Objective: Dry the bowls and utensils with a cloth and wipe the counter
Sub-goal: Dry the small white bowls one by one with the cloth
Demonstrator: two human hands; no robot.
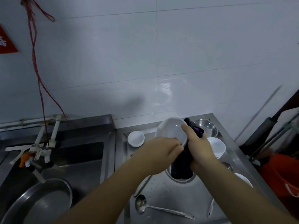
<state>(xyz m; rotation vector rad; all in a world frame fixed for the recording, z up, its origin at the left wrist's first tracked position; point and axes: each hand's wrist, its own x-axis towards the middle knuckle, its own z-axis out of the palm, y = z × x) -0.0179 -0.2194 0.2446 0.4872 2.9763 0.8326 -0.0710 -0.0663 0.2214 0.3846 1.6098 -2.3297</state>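
Observation:
I hold a white bowl (pixel 170 129) tilted up above the steel counter (pixel 163 189). My left hand (pixel 159 150) grips its lower rim. My right hand (pixel 199 145) clasps a dark cloth (pixel 182 165) against the bowl's right side, thumb inside the bowl; the cloth hangs below. On the counter lie a small white bowl (pixel 135 138) at the left, a steel bowl (pixel 206 127) at the back, stacked white bowls (pixel 217 147) at the right, and a steel ladle (pixel 159 207) near the front.
A sink (pixel 76 157) with taps (pixel 38 155) lies to the left, a large steel basin (pixel 40 202) in it. A red bucket (pixel 281 174) and dark poles stand right of the counter. Another white dish (pixel 245 180) sits by my right forearm. White tiled wall behind.

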